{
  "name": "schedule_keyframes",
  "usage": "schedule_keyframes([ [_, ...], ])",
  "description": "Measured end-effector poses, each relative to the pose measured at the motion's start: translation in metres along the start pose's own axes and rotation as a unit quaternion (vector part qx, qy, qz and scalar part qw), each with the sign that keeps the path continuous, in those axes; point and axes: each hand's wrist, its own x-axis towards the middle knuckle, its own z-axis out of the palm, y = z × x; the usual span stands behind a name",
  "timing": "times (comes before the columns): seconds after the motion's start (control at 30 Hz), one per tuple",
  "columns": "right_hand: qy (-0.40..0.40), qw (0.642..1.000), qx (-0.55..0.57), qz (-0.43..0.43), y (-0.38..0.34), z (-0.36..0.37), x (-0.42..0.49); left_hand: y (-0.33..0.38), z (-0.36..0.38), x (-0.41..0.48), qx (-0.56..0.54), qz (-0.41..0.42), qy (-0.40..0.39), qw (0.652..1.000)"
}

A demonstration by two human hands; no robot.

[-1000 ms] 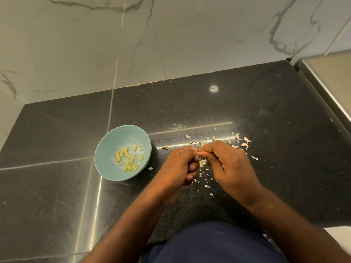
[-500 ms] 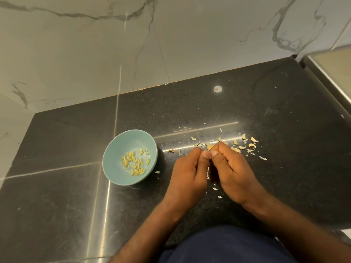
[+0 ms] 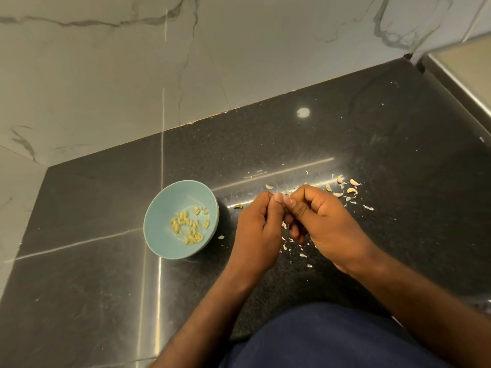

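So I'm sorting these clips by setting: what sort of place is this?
Probably a home kitchen: a polished dark stone counter meets a marble-look wall, a small blue bowl holds peeled seeds, and husks litter the counter.

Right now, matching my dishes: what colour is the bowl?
Pale blue-green bowl, seen best in the head view.
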Motion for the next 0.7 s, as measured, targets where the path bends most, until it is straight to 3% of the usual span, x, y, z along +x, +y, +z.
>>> schedule_keyframes([
  [0.27,0.036,0.987,-0.132,-0.086,0.004,-0.008,-0.003,-0.009,0.003,0.004,-0.06,-0.068,0.015,0.996],
  [0.5,0.061,0.995,-0.065,-0.054,-0.003,-0.013,0.0,-0.006,-0.003,0.0,-0.134,-0.134,0.016,0.982],
  [0.7,0.003,0.998,-0.057,-0.033,-0.002,-0.011,0.001,-0.006,-0.001,-0.002,-0.131,-0.138,-0.006,0.982],
])
